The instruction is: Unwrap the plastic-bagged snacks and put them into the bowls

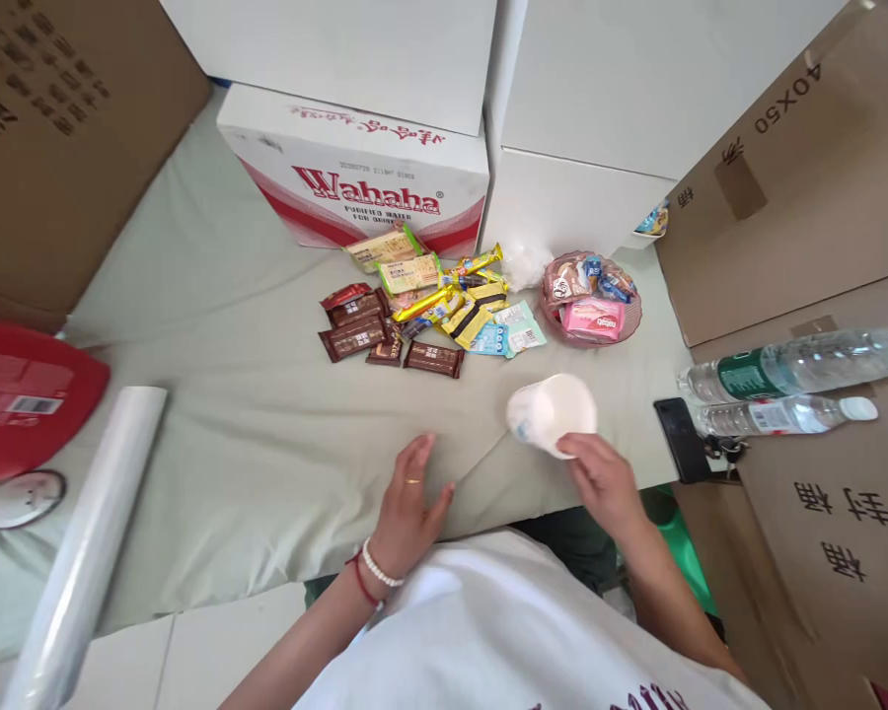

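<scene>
My right hand pinches the rim of a white paper cup, which lies tilted with its mouth toward me, above or on the cloth-covered table; I cannot tell whether it touches. To its left, my left hand is held over the cloth with fingers stretched and nothing in it. Beyond both hands is a pile of wrapped snacks: dark brown bars, yellow packets, green-edged packets and a pale blue packet. A pink clear bowl holds more wrapped snacks.
A Wahaha carton stands behind the snacks, beside white boxes. Two plastic bottles, a phone and keys are at right. A plastic film roll and a red object lie left.
</scene>
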Action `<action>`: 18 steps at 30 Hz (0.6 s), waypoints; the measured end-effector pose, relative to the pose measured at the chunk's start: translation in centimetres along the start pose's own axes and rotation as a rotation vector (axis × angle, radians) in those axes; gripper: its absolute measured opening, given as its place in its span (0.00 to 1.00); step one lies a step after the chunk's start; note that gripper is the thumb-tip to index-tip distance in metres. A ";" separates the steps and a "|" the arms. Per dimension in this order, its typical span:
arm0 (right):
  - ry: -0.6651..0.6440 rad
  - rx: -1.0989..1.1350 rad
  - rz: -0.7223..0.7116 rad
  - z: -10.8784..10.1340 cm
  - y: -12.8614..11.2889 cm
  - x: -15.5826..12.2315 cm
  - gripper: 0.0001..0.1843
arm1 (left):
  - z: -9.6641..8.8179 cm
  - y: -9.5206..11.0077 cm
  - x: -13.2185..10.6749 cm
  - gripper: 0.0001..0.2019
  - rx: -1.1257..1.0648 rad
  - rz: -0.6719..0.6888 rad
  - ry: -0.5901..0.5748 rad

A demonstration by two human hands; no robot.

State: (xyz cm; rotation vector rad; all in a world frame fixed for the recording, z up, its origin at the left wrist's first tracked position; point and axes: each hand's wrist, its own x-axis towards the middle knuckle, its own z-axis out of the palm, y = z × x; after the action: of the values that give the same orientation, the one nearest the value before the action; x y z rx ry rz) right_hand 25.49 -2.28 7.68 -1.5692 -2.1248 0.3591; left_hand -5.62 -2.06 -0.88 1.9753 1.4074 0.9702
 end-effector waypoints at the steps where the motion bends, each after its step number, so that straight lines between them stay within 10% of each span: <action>1: 0.100 -0.025 0.094 -1.5 1.1 -0.5 0.13 | -0.3 -0.4 -0.3 0.34 0.046 0.003 0.018; 7: 0.428 -0.235 0.507 -9.0 11.2 3.5 0.17 | -2.3 -2.8 -1.9 0.26 0.302 0.031 0.094; 13: 0.472 -0.379 0.672 -15.3 21.6 22.3 0.14 | -2.1 -3.3 -2.4 0.17 0.464 0.043 0.098; 18: 0.492 -0.378 0.646 -18.7 24.4 33.6 0.34 | -1.8 -2.9 -2.2 0.15 0.502 0.074 0.137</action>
State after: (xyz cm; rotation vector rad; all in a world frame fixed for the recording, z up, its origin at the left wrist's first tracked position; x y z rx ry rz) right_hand 47.35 35.86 19.37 -2.2633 -1.3260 -0.2337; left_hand -9.19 -3.14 -2.53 2.3659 1.8025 0.8554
